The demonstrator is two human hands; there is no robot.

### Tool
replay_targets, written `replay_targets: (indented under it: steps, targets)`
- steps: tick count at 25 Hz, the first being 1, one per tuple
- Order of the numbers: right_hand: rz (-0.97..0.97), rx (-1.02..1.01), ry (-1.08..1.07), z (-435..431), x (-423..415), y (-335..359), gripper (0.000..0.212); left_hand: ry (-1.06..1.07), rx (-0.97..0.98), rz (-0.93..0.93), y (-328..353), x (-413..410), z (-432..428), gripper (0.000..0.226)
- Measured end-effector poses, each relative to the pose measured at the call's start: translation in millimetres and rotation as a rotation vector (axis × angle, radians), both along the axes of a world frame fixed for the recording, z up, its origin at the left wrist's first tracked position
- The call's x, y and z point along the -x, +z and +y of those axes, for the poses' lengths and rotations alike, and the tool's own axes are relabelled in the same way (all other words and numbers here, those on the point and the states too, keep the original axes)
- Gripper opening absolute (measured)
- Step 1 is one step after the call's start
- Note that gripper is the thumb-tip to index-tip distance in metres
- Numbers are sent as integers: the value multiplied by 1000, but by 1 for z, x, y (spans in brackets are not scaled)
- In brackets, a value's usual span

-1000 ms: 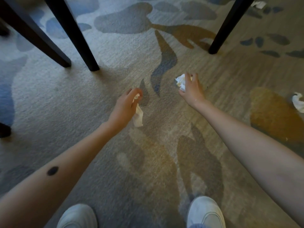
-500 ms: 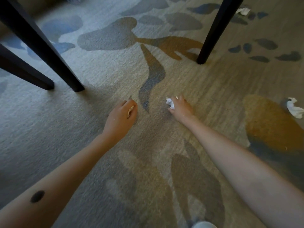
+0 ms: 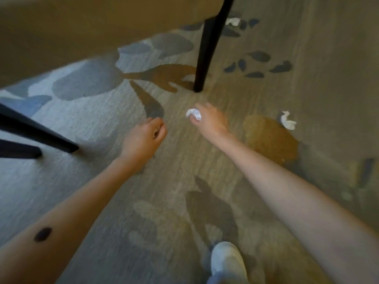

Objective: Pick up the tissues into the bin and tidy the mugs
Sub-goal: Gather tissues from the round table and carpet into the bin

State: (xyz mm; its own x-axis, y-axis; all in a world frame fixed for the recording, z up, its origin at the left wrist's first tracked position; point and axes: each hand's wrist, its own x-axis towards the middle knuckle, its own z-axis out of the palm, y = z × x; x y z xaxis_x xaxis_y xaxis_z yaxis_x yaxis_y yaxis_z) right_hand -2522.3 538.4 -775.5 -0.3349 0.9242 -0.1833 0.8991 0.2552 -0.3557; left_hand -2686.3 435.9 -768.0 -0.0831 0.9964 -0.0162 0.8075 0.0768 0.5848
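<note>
The person's right hand (image 3: 209,121) reaches low over the patterned carpet (image 3: 266,201) and pinches a crumpled white tissue (image 3: 193,114) between thumb and fingertips, the wad sticking out on the hand's left side. The left hand (image 3: 143,136) hangs beside it, a little nearer the body, with the fingers curled in toward the palm. Whether anything sits inside that curl cannot be told.

A second tissue (image 3: 288,120) lies loose on the carpet to the right of the right hand, apart from it, at the upper edge of an orange-brown patch. A third tissue (image 3: 232,21) lies farther off, just past a dark chair leg (image 3: 205,52).

That leg stands upright on the carpet just beyond the right hand, between the hand and the far tissue. Two more dark legs (image 3: 37,132) slant in from the left edge, their feet planted left of the left hand. A tan seat (image 3: 82,23) fills the upper left corner – blurred. At the bottom edge one white shoe (image 3: 227,261) rests on the carpet, and the left forearm bears a dark oval mark (image 3: 42,234).
</note>
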Motion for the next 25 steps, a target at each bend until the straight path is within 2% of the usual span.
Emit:
replay_targets:
  steps: [4, 8, 12, 17, 21, 25]
  targets:
    - [-2, 40, -177, -9, -70, 91, 26, -139, -28, -18, 105, -44, 16, 24]
    - [-65, 82, -304, -24, -132, 176, 25, -209, 38, -32, 198, -87, 17, 23]
    - [-100, 142, -403, -47, -161, 263, 27, -265, 78, -25, 296, -110, 19, 23]
    - [-74, 132, -490, -65, -174, 359, 25, -371, 6, 7, 401, -113, 36, 23]
    - [-57, 78, -560, -54, -192, 398, 27, -460, -44, 47, 440, -121, 67, 22]
    - [-86, 76, -571, -7, -230, 401, 32, -498, -54, 82, 449, -151, 126, 22]
